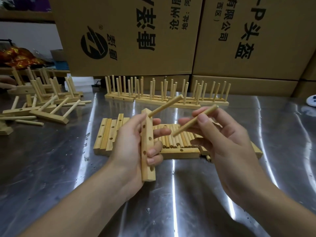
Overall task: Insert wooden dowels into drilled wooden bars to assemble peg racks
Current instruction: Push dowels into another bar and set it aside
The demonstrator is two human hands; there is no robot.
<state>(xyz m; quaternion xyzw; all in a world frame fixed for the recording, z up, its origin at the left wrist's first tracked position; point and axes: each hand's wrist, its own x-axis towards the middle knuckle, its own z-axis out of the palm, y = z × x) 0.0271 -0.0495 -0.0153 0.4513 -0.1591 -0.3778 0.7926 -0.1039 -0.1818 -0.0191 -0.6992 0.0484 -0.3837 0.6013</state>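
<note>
My left hand [130, 147] grips a drilled wooden bar [147, 151] held nearly upright above the table. One dowel [165, 105] sticks out of the bar's top hole and slants up to the right. My right hand [222, 134] pinches a second dowel [195, 122] between thumb and fingers; its lower tip points toward the bar and stays a little apart from it. Under my hands lie a stack of drilled bars [106, 135] and a bed of loose dowels [177, 139].
A row of finished peg racks [167, 94] stands at the back in front of cardboard boxes [130, 35]. More racks and stray dowels [44, 103] are heaped at the left, where another person's hand [6, 83] shows. A white device [311, 100] lies at the right edge of the steel table [51, 159].
</note>
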